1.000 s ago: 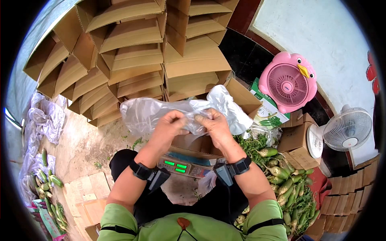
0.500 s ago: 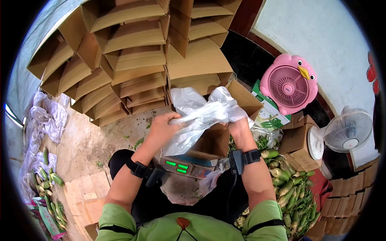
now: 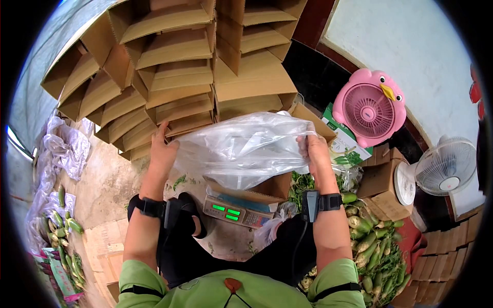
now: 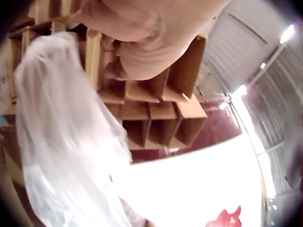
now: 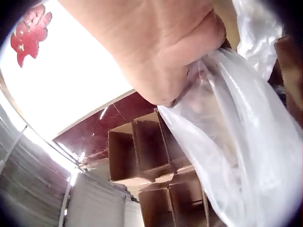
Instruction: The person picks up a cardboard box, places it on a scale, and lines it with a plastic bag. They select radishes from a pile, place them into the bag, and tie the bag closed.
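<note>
A clear plastic bag (image 3: 241,149) is stretched out sideways above an open cardboard box (image 3: 275,189). My right hand (image 3: 318,154) grips the bag's right end; in the right wrist view the film (image 5: 251,137) runs down from beneath that hand. At the bag's left end is my left hand (image 3: 163,154), its index finger raised and its thumb apart from it, close beside the film. In the left wrist view the bag (image 4: 66,132) hangs beside this hand. A digital scale (image 3: 239,211) with green readouts stands under the box, its platform largely hidden.
Stacked open cardboard boxes (image 3: 174,46) rise in front. To the right lie a heap of green-topped radishes (image 3: 367,241), a pink fan (image 3: 367,110) and a white fan (image 3: 446,167). More vegetables (image 3: 64,226) and crumpled plastic (image 3: 64,146) lie at the left.
The bunched bag has been spread out wide. Both hands have moved apart, the left one out to the left and the right one to the right.
</note>
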The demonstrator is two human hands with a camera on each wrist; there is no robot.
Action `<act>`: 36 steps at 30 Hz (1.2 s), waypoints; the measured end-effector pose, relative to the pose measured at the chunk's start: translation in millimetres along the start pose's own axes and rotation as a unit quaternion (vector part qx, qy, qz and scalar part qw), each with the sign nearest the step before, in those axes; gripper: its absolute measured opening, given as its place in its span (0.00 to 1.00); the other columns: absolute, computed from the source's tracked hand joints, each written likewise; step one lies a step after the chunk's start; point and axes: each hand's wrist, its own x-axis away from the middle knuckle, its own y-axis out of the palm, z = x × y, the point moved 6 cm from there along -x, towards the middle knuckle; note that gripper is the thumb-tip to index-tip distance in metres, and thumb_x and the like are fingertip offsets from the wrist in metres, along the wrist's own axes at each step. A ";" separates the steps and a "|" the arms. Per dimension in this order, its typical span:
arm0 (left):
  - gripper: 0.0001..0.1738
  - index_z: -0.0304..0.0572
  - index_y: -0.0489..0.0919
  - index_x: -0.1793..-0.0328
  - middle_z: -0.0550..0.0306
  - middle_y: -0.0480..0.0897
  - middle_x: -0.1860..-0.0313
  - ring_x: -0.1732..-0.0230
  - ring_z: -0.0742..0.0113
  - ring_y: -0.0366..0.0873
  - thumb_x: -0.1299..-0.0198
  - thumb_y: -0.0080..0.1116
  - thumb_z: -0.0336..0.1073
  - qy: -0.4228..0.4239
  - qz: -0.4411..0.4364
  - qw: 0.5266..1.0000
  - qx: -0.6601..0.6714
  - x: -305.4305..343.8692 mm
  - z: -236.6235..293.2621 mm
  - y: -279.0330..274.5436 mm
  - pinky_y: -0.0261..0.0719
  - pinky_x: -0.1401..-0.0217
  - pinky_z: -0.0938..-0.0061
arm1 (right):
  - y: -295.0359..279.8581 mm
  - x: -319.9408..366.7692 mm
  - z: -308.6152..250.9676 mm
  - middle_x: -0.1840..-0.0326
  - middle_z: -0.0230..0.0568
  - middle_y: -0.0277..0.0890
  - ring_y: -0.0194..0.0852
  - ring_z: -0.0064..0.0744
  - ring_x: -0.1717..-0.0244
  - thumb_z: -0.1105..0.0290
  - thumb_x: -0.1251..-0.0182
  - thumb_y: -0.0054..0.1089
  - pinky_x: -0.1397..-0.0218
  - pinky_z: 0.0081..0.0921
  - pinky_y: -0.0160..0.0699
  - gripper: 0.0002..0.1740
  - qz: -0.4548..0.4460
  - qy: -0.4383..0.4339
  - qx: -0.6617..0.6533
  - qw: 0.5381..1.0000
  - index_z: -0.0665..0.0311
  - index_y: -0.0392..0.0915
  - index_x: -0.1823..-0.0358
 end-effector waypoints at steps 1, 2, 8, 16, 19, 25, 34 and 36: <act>0.33 0.40 0.66 0.39 0.42 0.67 0.44 0.39 0.50 0.62 0.57 0.57 0.29 -0.002 -0.054 0.997 0.051 3.0 42.7 -2.4 0.57 0.36 0.61 | 6.6 9.0 -8.3 0.89 0.27 0.61 0.52 0.17 0.89 0.46 0.36 0.46 0.86 0.16 0.44 0.28 0.003 -0.013 0.009 1.000 0.64 0.73 0.81; 0.35 0.41 0.65 0.38 0.41 0.67 0.43 0.39 0.49 0.62 0.58 0.59 0.31 0.076 -0.062 0.995 0.026 9.9 77.4 1.9 0.57 0.36 0.60 | 12.0 12.9 -10.0 0.89 0.27 0.61 0.52 0.17 0.89 0.46 0.36 0.46 0.86 0.16 0.44 0.28 0.003 -0.010 0.009 1.000 0.64 0.73 0.81; 0.31 0.40 0.68 0.41 0.42 0.73 0.48 0.42 0.47 0.66 0.55 0.60 0.36 0.305 -0.100 0.941 -0.103 49.4 193.7 66.5 0.62 0.38 0.62 | 42.1 28.4 -11.0 0.84 0.31 0.68 0.60 0.17 0.84 0.52 0.38 0.52 0.82 0.15 0.53 0.22 -0.111 -0.047 0.015 0.993 0.67 0.75 0.72; 0.12 0.31 0.78 0.61 0.41 0.79 0.66 0.63 0.49 0.77 0.51 0.48 0.24 0.178 -0.123 0.975 0.059 -11.0 154.7 69.3 0.74 0.58 0.68 | 14.9 46.7 0.5 0.66 0.35 0.75 0.69 0.22 0.65 0.69 0.54 0.68 0.58 0.21 0.69 0.23 -0.199 -0.160 0.372 0.893 0.70 0.73 0.56; 0.11 0.32 0.77 0.59 0.51 0.79 0.68 0.67 0.62 0.76 0.47 0.46 0.24 0.083 -0.116 0.984 0.103 -29.0 130.8 66.5 0.73 0.61 0.75 | 3.8 39.1 31.3 0.64 0.36 0.76 0.70 0.24 0.64 0.69 0.55 0.69 0.58 0.23 0.70 0.27 -0.218 -0.089 0.464 0.854 0.70 0.72 0.52; 0.09 0.34 0.77 0.60 0.60 0.77 0.73 0.73 0.75 0.71 0.43 0.46 0.26 -0.138 -0.226 0.943 0.200 -20.0 77.8 61.9 0.70 0.69 0.80 | -34.6 33.7 47.4 0.61 0.37 0.76 0.74 0.27 0.62 0.78 0.46 0.58 0.56 0.22 0.73 0.13 -0.195 0.089 -0.047 0.976 0.66 0.72 0.57; 0.09 0.36 0.79 0.59 0.62 0.79 0.67 0.68 0.76 0.73 0.42 0.48 0.28 -0.273 -0.339 0.867 0.241 29.9 3.1 116.0 0.71 0.65 0.82 | -64.4 -12.5 101.6 0.47 0.51 0.69 0.69 0.36 0.50 0.62 0.42 0.60 0.47 0.25 0.67 0.36 -0.019 0.130 0.116 0.985 0.81 0.58 0.41; 0.10 0.35 0.78 0.59 0.62 0.80 0.65 0.67 0.76 0.73 0.43 0.49 0.30 -0.261 -0.338 0.877 0.220 22.5 -12.4 125.7 0.70 0.64 0.81 | -77.6 -40.7 133.8 0.46 0.52 0.68 0.66 0.36 0.48 0.57 0.45 0.63 0.44 0.27 0.64 0.39 0.034 0.103 0.173 0.979 0.81 0.60 0.41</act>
